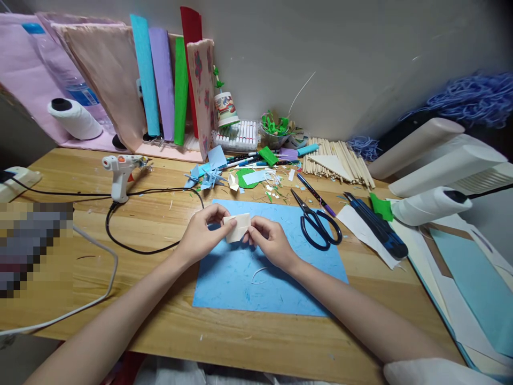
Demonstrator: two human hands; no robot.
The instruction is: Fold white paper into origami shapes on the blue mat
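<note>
A small folded piece of cream paper (238, 226) is held between both hands above a blue paper sheet (240, 278) on the wooden table (160, 315). My left hand (202, 233) pinches its left side with fingers curled. My right hand (269, 240) pinches its right edge, fingers closed on it. Black-handled scissors (316, 220) lie just to the right of my right hand on the blue sheet's edge.
A white glue gun (119, 174) stands at the left with its black cord looping toward the hands. Paper scraps, a folded blue paper figure (208, 177), pens, wooden sticks (340, 158), a utility knife (377, 224), paper rolls and upright coloured paper sheets crowd the back and right.
</note>
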